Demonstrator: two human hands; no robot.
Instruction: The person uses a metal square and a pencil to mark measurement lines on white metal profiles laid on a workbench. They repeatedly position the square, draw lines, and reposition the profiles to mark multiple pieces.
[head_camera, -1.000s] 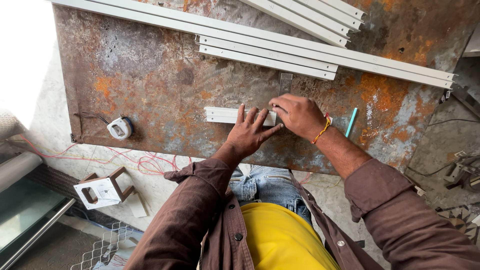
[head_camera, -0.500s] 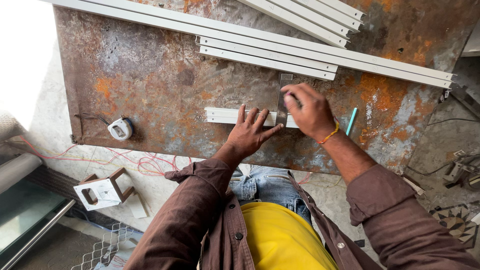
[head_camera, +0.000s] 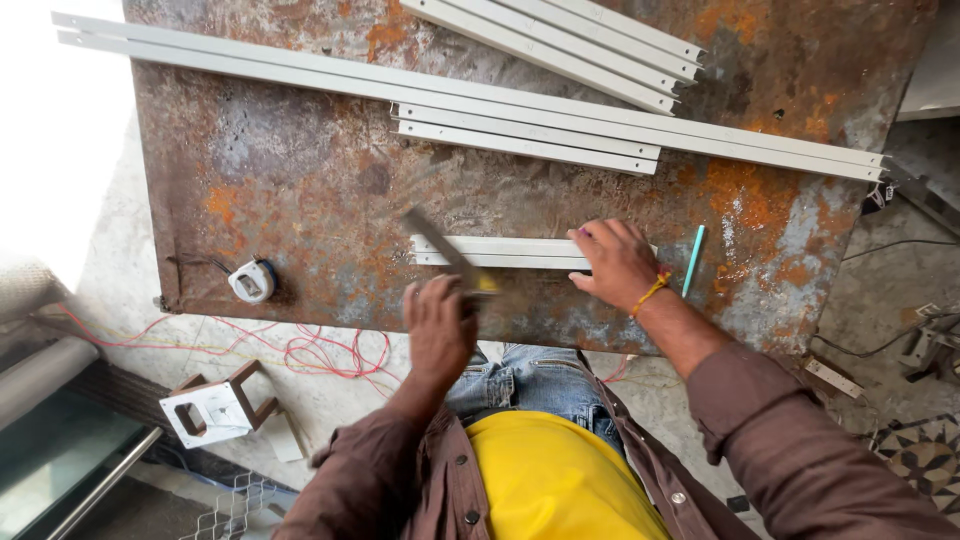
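Observation:
A short white profile piece (head_camera: 500, 252) lies on the rusty metal table (head_camera: 300, 180) in front of me. My right hand (head_camera: 615, 262) rests flat on its right end, fingers spread; an orange band circles that wrist. My left hand (head_camera: 440, 330) hovers at the table's near edge, closed on a thin dark metal tool with a yellow part (head_camera: 487, 283). The tool's blade slants up and left across the profile's left end and is blurred by motion. I cannot tell exactly what kind of tool it is.
Long white profiles (head_camera: 520, 135) lie across the back of the table, with another bundle (head_camera: 570, 40) at the top. A teal pencil (head_camera: 693, 260) lies right of my right hand, a tape measure (head_camera: 253, 281) at the left. Red wires (head_camera: 320, 350) and a white-and-brown box (head_camera: 215, 410) sit on the floor.
My left hand came off the short profile, drew back to the table edge and now holds the dark tool. My right hand shifted right and settled on the profile's right end.

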